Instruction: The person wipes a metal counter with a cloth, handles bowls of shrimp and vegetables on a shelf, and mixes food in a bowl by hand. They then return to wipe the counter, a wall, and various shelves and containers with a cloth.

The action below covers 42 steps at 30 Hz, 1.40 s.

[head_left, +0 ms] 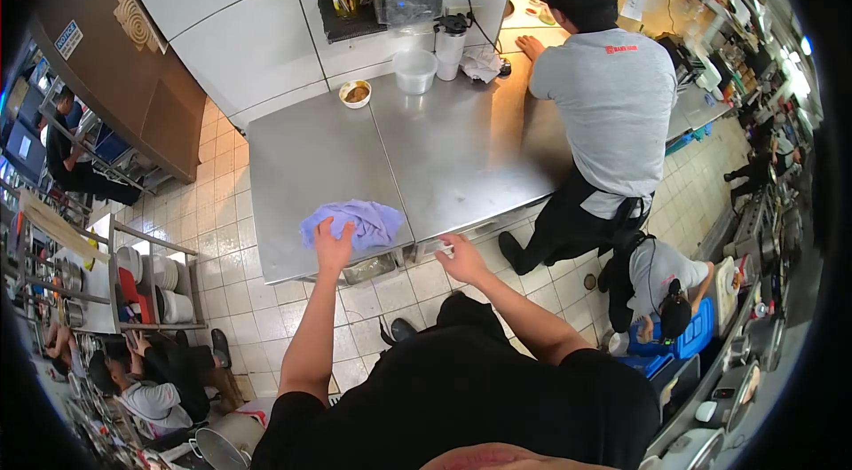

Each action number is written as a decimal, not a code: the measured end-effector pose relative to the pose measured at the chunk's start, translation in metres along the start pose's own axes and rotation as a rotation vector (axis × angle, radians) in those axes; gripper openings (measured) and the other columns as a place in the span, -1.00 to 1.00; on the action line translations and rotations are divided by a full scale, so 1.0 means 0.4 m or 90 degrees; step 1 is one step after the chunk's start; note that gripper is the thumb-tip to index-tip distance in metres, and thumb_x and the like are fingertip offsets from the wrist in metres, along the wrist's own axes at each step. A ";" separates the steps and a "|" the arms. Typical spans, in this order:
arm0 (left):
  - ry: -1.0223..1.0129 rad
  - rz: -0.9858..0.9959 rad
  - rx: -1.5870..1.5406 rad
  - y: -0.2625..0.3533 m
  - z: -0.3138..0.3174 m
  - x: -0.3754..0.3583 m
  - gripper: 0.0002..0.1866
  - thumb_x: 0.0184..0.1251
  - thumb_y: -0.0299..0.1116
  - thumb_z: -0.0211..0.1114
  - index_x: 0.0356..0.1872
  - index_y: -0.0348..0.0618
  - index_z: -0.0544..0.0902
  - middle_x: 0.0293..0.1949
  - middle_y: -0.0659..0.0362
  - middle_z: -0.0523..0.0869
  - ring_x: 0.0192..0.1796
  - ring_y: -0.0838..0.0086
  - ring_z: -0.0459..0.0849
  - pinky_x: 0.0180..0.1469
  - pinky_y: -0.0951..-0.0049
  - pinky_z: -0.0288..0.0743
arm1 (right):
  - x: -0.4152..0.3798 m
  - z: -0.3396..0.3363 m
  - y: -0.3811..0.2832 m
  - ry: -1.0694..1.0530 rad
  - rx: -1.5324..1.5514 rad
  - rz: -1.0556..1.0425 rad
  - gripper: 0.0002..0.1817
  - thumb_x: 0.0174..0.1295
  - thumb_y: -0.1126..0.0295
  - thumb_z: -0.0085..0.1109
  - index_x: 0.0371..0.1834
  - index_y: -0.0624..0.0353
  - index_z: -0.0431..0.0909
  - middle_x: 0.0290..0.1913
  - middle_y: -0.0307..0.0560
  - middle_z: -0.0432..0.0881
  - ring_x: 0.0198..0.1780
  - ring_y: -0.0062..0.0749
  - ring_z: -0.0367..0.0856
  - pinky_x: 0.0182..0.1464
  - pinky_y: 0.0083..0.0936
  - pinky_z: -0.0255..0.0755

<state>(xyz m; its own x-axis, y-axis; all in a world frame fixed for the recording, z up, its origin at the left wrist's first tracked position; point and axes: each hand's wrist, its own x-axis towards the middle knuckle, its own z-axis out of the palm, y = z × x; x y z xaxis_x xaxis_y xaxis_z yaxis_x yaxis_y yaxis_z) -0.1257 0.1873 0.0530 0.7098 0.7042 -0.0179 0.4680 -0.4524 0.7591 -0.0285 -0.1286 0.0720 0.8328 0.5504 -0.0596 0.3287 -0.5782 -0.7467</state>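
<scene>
A crumpled purple cloth lies on the front left part of the steel table. My left hand is on the near side of this cloth, its fingers curled into the fabric. To the right, my right hand hovers at the table's front edge, fingers bent and apart, with nothing in them.
Toward the wall stand a small bowl of brown sauce, a clear plastic tub and a white bottle. A co-worker in a grey shirt leans at the table's right end. Another person bends over blue bins.
</scene>
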 end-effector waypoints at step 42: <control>0.209 -0.382 0.247 -0.312 -0.200 1.275 -0.44 0.46 0.09 0.00 0.05 -0.25 0.61 -0.01 -0.07 0.72 0.08 0.05 0.70 0.18 0.04 0.47 | 0.620 0.273 -0.112 0.062 -0.356 -0.181 -0.85 0.16 0.36 0.15 -0.31 0.12 0.40 -0.23 0.11 0.45 -0.21 0.04 0.39 -0.14 -0.05 0.22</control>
<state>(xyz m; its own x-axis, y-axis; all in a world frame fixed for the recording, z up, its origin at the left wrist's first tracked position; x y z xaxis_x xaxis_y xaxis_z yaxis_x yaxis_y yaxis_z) 0.1357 0.6467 0.0013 0.1135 0.9871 -0.1132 0.9154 -0.0596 0.3980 0.1147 0.0996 0.0184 0.7068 0.6868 0.1698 0.7040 -0.6593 -0.2639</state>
